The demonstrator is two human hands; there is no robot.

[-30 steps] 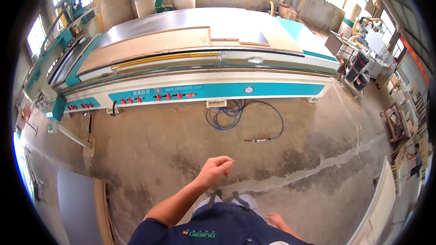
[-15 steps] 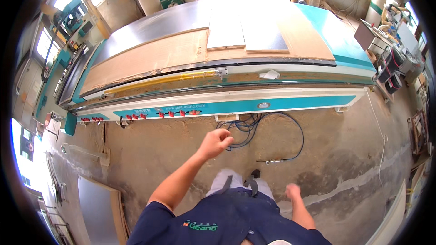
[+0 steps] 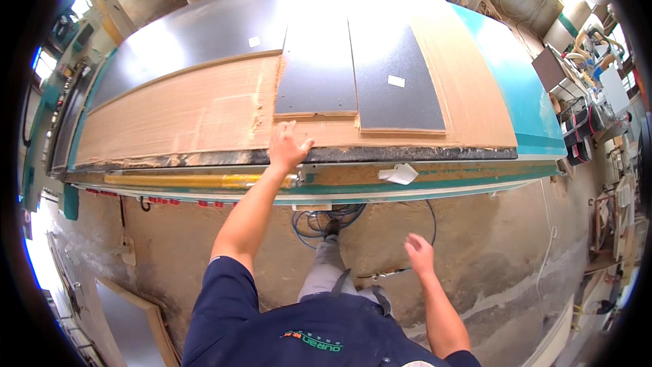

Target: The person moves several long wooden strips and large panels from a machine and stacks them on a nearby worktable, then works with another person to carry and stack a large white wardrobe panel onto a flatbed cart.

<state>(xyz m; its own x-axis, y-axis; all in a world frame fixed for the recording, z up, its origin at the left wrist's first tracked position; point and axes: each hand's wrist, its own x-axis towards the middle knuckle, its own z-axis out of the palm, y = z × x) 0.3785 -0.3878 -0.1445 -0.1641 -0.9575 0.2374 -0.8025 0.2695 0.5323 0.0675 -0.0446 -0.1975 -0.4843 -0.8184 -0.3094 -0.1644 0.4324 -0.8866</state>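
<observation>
My left hand [image 3: 288,147] reaches over the front edge of the long machine table, fingers spread, with nothing in it. Its fingertips are close to the near left corner of a dark narrow panel [image 3: 316,71]; whether they touch it I cannot tell. Right beside that panel lies a second dark panel [image 3: 399,88] with a small white label [image 3: 396,81]. Both rest on a brown board [image 3: 183,105] covering the table. My right hand [image 3: 419,253] hangs low above the floor, holding nothing, its fingers loosely apart.
A yellow cylinder [image 3: 183,181] and a crumpled white scrap [image 3: 399,174] lie along the table's front ledge. Blue hose [image 3: 305,224] coils on the floor by my foot, its metal end [image 3: 388,273] nearer me. Sheets [image 3: 132,319] lean at lower left; shelving [image 3: 577,129] stands at right.
I have stepped up to the table. My left hand has gone forward from above the floor to the table's front edge and its fingers have spread. My right hand has come forward.
</observation>
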